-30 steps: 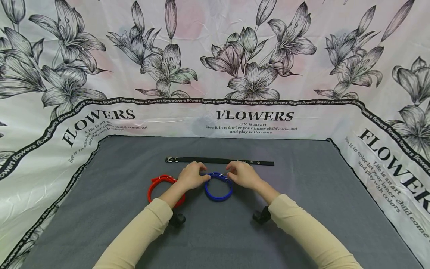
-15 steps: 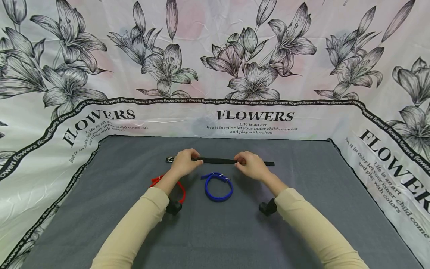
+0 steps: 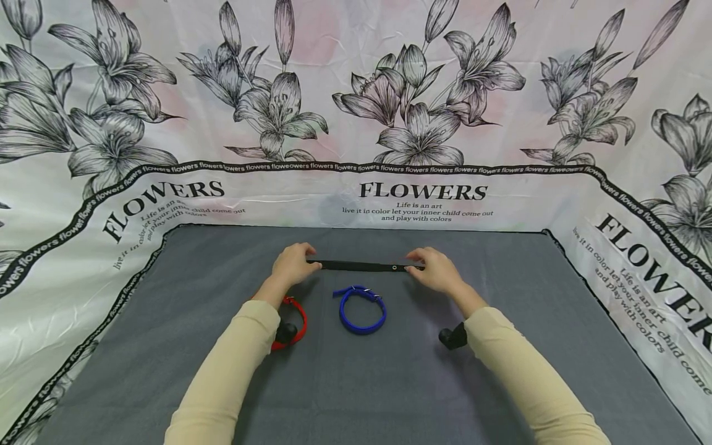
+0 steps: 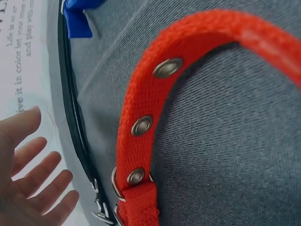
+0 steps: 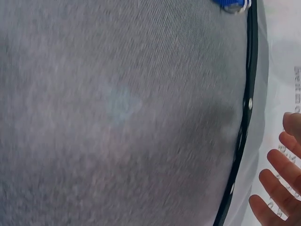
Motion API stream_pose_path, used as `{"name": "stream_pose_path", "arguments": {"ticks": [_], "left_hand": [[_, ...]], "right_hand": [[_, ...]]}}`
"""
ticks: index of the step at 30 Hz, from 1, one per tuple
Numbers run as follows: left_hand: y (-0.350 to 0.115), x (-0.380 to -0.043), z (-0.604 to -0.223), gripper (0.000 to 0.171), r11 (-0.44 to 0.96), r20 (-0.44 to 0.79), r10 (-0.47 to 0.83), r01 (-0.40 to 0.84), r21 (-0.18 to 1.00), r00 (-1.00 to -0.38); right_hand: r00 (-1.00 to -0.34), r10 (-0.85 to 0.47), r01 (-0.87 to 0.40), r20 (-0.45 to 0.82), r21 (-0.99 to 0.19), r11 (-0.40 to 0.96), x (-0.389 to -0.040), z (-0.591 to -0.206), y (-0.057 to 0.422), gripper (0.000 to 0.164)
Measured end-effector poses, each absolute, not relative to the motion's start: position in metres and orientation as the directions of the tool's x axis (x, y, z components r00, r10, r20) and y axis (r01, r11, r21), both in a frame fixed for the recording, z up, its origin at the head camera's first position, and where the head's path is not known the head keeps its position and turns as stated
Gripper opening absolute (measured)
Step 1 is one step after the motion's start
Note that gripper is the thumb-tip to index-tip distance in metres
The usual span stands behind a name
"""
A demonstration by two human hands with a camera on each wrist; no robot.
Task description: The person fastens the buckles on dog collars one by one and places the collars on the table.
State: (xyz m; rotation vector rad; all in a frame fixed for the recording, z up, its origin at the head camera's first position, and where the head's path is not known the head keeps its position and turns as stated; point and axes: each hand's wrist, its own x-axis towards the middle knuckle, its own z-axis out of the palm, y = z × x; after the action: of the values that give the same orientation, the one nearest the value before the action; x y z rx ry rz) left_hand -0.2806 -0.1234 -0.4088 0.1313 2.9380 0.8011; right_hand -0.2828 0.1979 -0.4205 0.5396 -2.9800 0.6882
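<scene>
A black collar (image 3: 361, 266) with a metal buckle and eyelets lies stretched out across the far part of the grey cloth. Over its buckle end is my left hand (image 3: 290, 266), which hides the buckle in the head view; the left wrist view shows the buckle (image 4: 101, 207) and spread fingers (image 4: 51, 195) apart from the strap. Above the eyelet end hovers my right hand (image 3: 439, 270), its fingers (image 5: 277, 188) also spread beside the strap in the right wrist view. A red collar (image 4: 136, 89), buckled into a loop, lies partly under my left forearm. Between my arms sits a looped blue collar (image 3: 363, 330).
Grey cloth (image 3: 356, 389) covers the work surface. A white flower-printed cloth (image 3: 311, 204) rises behind it and along both sides. Black wrist cameras (image 3: 453, 337) hang under my sleeves, the left one overlapping the red collar in the head view.
Both hands have moved from beside the blue collar up to the black collar, then apart along it toward its two ends. The blue collar's strap end now shows uncovered.
</scene>
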Motion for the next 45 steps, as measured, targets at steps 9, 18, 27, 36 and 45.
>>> {"name": "stream_pose_path", "arguments": {"ticks": [9,18,27,36,45], "left_hand": [[-0.127,-0.282,-0.408,0.05,0.908,-0.128,0.047,-0.011,0.42,-0.991],[-0.131,-0.284,-0.413,0.056,0.941,-0.17,0.04,-0.02,0.337,-0.985],[-0.133,-0.284,-0.415,0.048,0.947,-0.174,0.029,-0.028,0.319,-0.984],[-0.132,-0.286,-0.417,0.023,0.961,-0.179,0.023,-0.027,0.274,-0.984],[-0.135,-0.289,-0.421,0.018,0.971,-0.169,0.03,-0.012,0.241,-0.985]], "right_hand": [[-0.949,-0.291,-0.316,0.122,-0.385,0.867,-0.287,-0.43,0.219,0.036],[-0.974,-0.215,-0.228,0.076,-0.34,0.912,-0.286,-0.44,0.232,0.038],[-0.982,-0.181,-0.19,0.056,-0.312,0.931,-0.285,-0.442,0.235,0.032],[-0.981,-0.185,-0.192,0.053,-0.283,0.94,-0.286,-0.446,0.235,0.022],[-0.977,-0.203,-0.211,0.058,-0.272,0.939,-0.287,-0.446,0.235,0.02]]}}
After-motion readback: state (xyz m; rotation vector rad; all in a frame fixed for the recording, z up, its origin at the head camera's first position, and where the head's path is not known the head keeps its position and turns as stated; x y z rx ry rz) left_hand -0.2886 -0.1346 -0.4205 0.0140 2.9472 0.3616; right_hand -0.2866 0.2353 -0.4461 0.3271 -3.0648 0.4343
